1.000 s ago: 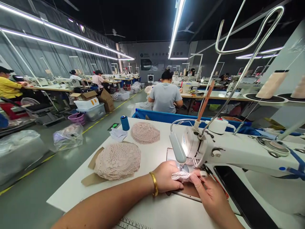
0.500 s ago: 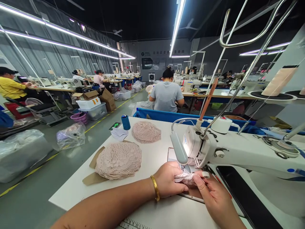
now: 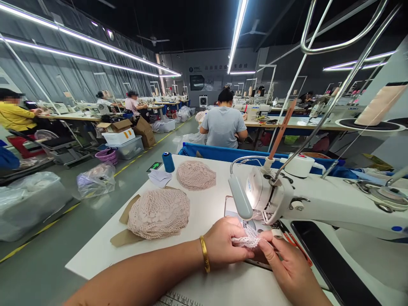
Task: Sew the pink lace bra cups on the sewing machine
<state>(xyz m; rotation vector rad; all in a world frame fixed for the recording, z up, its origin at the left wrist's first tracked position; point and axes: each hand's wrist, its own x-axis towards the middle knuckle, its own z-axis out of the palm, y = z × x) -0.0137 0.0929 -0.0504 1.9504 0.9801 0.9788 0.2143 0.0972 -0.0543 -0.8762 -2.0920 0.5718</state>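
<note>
Pale pink lace is gathered between both hands, just in front of the needle area of a white sewing machine. My left hand, with a gold bangle on its wrist, pinches the lace from the left. On the other side, my right hand grips the lace edge between thumb and fingers. Part of the lace is hidden by the fingers. To the left lie a large stack of lace pieces and a smaller lace stack, both flat on the white table.
A black phone and orange-handled scissors lie right of my right hand. A blue thread cone stands at the table's far edge. A ruler scale runs along the near edge. Ahead, a person in grey sits working.
The lace between my hands has shifted and spread slightly upward toward the needle area. Both hands keep their hold and have barely moved. The view has tilted a little.
</note>
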